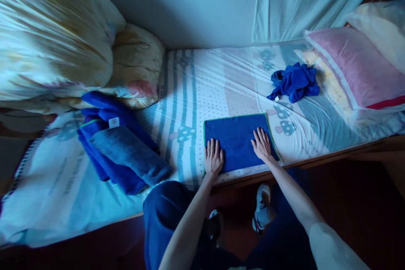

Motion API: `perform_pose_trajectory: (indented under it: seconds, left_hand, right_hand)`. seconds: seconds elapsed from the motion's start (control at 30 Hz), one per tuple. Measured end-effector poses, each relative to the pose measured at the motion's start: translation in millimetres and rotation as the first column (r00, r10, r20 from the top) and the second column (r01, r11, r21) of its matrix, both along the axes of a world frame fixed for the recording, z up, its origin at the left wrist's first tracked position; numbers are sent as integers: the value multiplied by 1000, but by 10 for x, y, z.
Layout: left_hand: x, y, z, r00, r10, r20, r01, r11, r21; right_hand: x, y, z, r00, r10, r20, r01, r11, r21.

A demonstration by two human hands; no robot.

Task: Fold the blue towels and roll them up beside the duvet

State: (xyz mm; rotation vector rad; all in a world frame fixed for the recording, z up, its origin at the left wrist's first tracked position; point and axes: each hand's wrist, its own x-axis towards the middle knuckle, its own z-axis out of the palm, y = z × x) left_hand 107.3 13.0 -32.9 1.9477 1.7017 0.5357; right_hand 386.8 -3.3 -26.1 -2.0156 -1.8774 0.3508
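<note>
A dark blue towel [236, 135] with a green edge lies flat, folded into a rectangle, on the patterned bed sheet [196, 93] near the bed's front edge. My left hand [214, 157] rests flat on the towel's near left corner, fingers stretched out. On the towel's right side my right hand [262, 145] presses down with its fingers spread. Neither hand holds anything.
A stack of folded blue towels [122, 152] sits at the left. A crumpled blue cloth [295, 82] lies at the back right by a pink pillow [357, 65]. A bundled duvet [53, 38] fills the back left. My shoes [262, 206] stand on the dark floor below.
</note>
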Motion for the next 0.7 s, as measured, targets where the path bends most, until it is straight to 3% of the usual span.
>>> perform_pose_trajectory:
  seconds: [0.1, 0.3, 0.47, 0.6, 0.7]
  left_hand:
    - [-90, -308, -65, 997, 73, -40, -74, 997, -19]
    - [-158, -486, -38, 986, 157, -53, -159, 987, -19]
    - [-257, -759, 10, 979, 194, -55, -195, 981, -15]
    - [-382, -879, 31, 958, 286, 14, -285, 958, -37]
    - [-479, -893, 69, 911, 413, -13, -412, 907, -84]
  right_hand:
    - [136, -382, -29, 998, -59, 17, 59, 998, -4]
    - [452, -764, 39, 1000, -17, -11, 17, 1000, -6]
    - [572, -1080, 8, 996, -57, -74, 57, 998, 1]
    - [624, -1228, -21, 967, -197, -163, 206, 978, 38]
    - [619, -1282, 10, 932, -306, -195, 324, 943, 69]
